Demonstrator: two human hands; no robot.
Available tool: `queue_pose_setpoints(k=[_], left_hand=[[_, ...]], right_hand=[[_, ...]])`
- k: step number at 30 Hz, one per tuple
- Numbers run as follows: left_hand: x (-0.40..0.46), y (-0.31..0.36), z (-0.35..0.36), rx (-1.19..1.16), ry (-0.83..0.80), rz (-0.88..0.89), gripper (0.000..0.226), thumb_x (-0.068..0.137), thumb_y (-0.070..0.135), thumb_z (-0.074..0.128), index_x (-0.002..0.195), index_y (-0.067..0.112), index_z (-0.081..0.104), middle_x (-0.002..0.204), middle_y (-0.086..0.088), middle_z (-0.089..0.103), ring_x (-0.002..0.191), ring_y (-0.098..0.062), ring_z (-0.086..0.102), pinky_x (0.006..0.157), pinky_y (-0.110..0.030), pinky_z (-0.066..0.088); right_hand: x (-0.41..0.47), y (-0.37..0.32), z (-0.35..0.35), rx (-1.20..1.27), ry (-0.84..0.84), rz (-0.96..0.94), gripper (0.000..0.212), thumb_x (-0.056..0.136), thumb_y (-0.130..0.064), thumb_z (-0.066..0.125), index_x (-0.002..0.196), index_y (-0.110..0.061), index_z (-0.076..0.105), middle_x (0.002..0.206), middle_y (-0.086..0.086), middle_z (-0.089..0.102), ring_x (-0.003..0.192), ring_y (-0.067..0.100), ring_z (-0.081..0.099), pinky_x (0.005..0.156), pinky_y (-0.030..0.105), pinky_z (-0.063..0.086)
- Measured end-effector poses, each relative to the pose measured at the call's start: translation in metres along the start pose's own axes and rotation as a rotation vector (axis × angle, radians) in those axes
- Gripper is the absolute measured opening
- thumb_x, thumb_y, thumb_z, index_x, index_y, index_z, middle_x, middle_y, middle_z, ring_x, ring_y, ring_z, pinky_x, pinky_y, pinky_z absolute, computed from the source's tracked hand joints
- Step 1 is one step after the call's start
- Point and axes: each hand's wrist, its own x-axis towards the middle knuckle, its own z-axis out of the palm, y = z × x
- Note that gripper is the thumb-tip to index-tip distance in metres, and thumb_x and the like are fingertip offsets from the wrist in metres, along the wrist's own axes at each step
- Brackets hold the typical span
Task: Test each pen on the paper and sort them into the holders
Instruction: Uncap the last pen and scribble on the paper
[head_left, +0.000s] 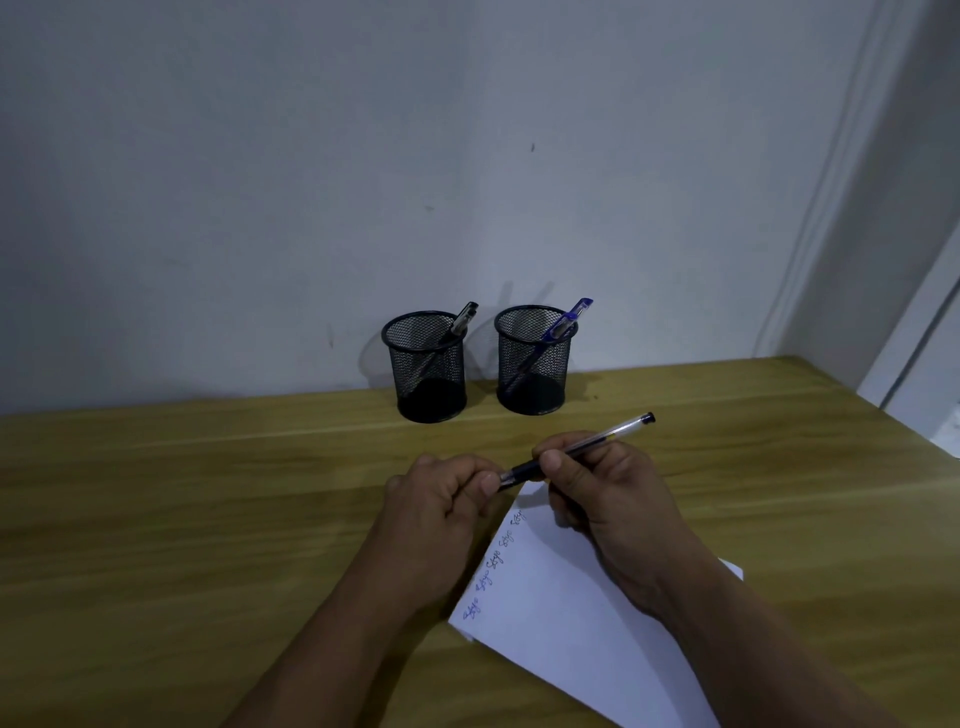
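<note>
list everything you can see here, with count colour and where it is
holders: 2, black mesh, side by side at the back of the table by the wall
black pen: 1, leaning in the left holder
blue pen: 1, leaning in the right holder
clear pen: 1, black tipped, held above the paper's top corner
paper: 1, white, scribbles along its left edge, on the table near front
table: 1, wooden
left hand: pinches the clear pen's tip end
right hand: grips its barrel

A clear black-grip pen (576, 450) slants above the scribbled paper (566, 597); two mesh holders (429, 384) (533, 379) at the desk's back edge each hold one pen.
</note>
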Motion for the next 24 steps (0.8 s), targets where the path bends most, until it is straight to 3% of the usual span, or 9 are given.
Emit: queue_pose_setpoints(k=[4,8,14,19,22,24], left_hand=[[-0.001,0.001,-0.002,-0.038,-0.048,0.013,0.025,0.100,0.036,0.045,0.082,0.029,0.062,0.072,0.007,0.062,0.071,-0.012,0.055,0.070,-0.035,0.042],[-0.001,0.005,-0.003,-0.107,-0.061,-0.024,0.030,0.099,0.034,0.048,0.073,0.027,0.061,0.066,0.004,0.061,0.061,-0.011,0.053,0.064,-0.038,0.047],[-0.003,0.007,-0.002,-0.165,-0.030,-0.004,0.027,0.098,0.036,0.051,0.083,0.026,0.071,0.077,0.008,0.070,0.074,-0.012,0.065,0.075,-0.044,0.054],[-0.005,0.007,-0.003,-0.273,-0.013,-0.032,0.020,0.096,0.039,0.055,0.108,0.037,0.071,0.102,0.017,0.073,0.097,-0.003,0.067,0.087,-0.036,0.055],[-0.004,0.007,-0.002,-0.288,0.107,-0.101,0.025,0.092,0.040,0.062,0.116,0.036,0.066,0.109,0.022,0.068,0.099,0.006,0.062,0.087,-0.025,0.053],[-0.001,0.005,-0.003,-0.324,0.195,-0.151,0.026,0.091,0.037,0.063,0.117,0.038,0.064,0.112,0.020,0.067,0.100,0.002,0.062,0.087,-0.025,0.053]], right_hand=[[-0.002,-0.002,0.003,-0.020,-0.003,0.005,0.009,0.091,-0.004,0.063,0.085,-0.006,0.069,0.049,-0.002,0.054,0.046,0.010,0.045,0.047,0.020,0.038],[-0.003,-0.004,0.005,-0.032,0.013,0.008,0.008,0.091,-0.005,0.063,0.086,-0.006,0.069,0.048,-0.003,0.054,0.046,0.010,0.044,0.047,0.022,0.038],[-0.009,-0.008,0.011,-0.033,-0.001,0.030,0.010,0.088,-0.005,0.068,0.096,-0.011,0.071,0.069,0.001,0.066,0.058,0.011,0.051,0.053,0.022,0.045],[-0.010,-0.019,0.012,0.005,-0.028,0.020,0.012,0.093,-0.007,0.061,0.091,-0.014,0.070,0.087,0.007,0.075,0.071,0.010,0.062,0.056,0.020,0.045],[-0.007,-0.028,0.011,-0.041,-0.038,0.002,0.023,0.098,-0.006,0.052,0.111,-0.021,0.063,0.088,0.006,0.072,0.078,0.013,0.064,0.061,0.022,0.045],[-0.002,-0.034,0.011,-0.191,-0.093,-0.051,0.032,0.101,-0.006,0.047,0.120,-0.029,0.059,0.080,0.006,0.063,0.075,0.017,0.062,0.066,0.028,0.048]])
